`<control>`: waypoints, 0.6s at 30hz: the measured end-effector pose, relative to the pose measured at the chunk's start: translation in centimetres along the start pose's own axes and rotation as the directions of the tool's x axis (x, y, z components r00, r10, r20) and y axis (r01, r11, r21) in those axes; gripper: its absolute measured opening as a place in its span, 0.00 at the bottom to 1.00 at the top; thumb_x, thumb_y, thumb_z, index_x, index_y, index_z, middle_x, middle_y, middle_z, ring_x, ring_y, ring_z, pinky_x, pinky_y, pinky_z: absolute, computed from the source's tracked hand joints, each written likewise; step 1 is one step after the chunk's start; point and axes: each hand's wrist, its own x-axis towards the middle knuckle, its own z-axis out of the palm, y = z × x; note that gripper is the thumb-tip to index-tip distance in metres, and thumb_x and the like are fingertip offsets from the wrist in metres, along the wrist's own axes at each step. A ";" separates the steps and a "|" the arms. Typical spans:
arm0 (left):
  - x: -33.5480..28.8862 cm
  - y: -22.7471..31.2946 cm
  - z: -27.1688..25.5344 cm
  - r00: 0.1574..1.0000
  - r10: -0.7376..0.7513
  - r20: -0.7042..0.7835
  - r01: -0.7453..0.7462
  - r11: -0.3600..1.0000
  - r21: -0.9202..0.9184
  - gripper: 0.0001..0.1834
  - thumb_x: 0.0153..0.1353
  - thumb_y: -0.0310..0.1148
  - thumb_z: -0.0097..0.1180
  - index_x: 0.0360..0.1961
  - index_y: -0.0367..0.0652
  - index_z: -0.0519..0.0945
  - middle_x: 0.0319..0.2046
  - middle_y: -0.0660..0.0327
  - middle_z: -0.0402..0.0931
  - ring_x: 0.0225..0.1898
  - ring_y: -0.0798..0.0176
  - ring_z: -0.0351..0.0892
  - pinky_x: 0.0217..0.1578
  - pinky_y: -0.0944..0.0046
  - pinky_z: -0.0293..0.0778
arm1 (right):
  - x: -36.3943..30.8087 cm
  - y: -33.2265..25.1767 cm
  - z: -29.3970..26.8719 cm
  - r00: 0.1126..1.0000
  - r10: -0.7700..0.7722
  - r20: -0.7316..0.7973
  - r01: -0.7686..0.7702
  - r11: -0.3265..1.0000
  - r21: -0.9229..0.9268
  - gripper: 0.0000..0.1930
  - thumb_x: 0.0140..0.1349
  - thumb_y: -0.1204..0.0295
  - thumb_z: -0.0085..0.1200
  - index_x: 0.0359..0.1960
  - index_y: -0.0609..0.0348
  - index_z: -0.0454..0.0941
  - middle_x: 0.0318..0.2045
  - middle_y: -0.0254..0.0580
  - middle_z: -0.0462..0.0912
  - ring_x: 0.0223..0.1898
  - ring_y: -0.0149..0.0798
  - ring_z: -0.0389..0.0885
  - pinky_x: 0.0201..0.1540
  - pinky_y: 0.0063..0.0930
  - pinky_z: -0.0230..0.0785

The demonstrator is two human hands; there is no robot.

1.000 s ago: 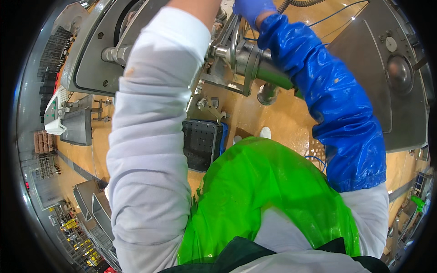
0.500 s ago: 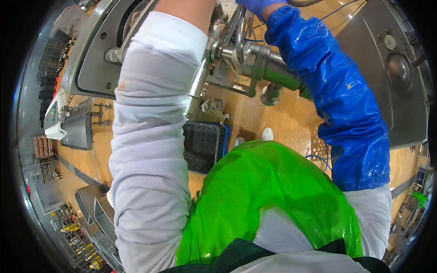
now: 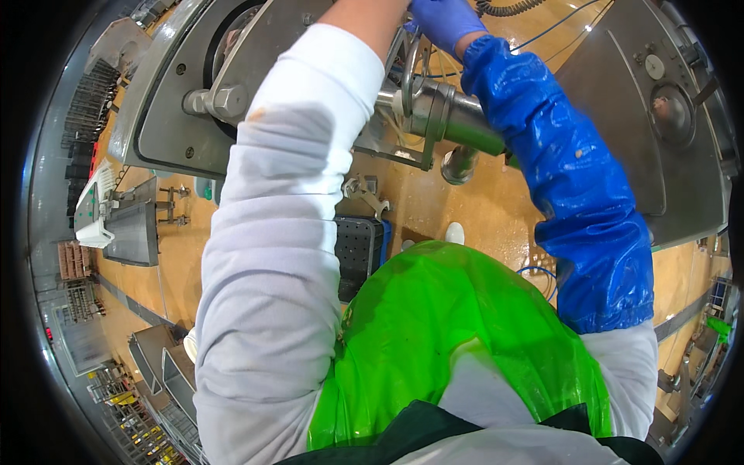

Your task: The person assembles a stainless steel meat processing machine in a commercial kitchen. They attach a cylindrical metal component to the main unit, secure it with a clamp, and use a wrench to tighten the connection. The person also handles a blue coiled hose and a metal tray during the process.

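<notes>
My left arm, in a white sleeve (image 3: 271, 232), reaches up past the top edge, and its hand is out of sight. At the top, my right hand (image 3: 448, 22) wears a blue-purple glove, with a wet blue sleeve cover (image 3: 566, 178) on the arm. Its fingers are cut off by the edge, so what they hold cannot be made out. Just below that hand is a bent metal handle (image 3: 411, 74) on a steel pipe fitting (image 3: 434, 108). To the left, under my left forearm, stands a grey metal machine housing (image 3: 163, 124) with a large bolt (image 3: 229, 102).
A black perforated crate (image 3: 358, 252) stands on the orange floor near my feet. A large steel cabinet (image 3: 620, 116) with a knob is on the right. Blue hoses (image 3: 542, 271) lie on the floor. Metal bins (image 3: 159, 349) and a grey hopper (image 3: 133, 225) stand at the left.
My left forearm has shifted right, towards the gloved right hand, uncovering more of the machine housing. More of the right glove shows at the top. The view has turned slightly.
</notes>
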 end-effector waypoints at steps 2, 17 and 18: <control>-1.7 1.3 0.2 0.986 0.018 -0.165 -0.021 1.000 -0.017 0.13 0.60 0.29 0.48 0.44 0.37 0.77 0.43 0.45 0.78 0.46 0.43 0.79 0.51 0.53 0.72 | -1.1 -2.1 -0.7 0.986 0.130 0.103 -0.144 0.980 0.138 0.29 0.63 0.60 0.50 0.62 0.66 0.63 0.56 0.61 0.73 0.56 0.51 0.74 0.58 0.37 0.66; -6.8 -2.1 3.5 0.936 -0.174 -0.305 0.141 0.982 -0.129 0.14 0.62 0.30 0.46 0.48 0.44 0.76 0.44 0.40 0.77 0.44 0.41 0.79 0.46 0.46 0.74 | -2.6 -0.8 2.5 0.987 -0.091 0.133 0.063 0.977 0.202 0.33 0.62 0.61 0.52 0.64 0.67 0.58 0.60 0.60 0.67 0.64 0.50 0.64 0.67 0.37 0.54; -6.1 -2.0 3.9 0.904 -0.130 -0.407 0.107 0.991 -0.080 0.14 0.62 0.30 0.45 0.48 0.43 0.76 0.44 0.40 0.76 0.45 0.41 0.78 0.46 0.46 0.74 | -2.1 0.8 3.0 0.986 -0.094 0.137 0.075 0.988 0.135 0.31 0.62 0.62 0.52 0.63 0.67 0.59 0.59 0.58 0.69 0.62 0.49 0.66 0.65 0.37 0.57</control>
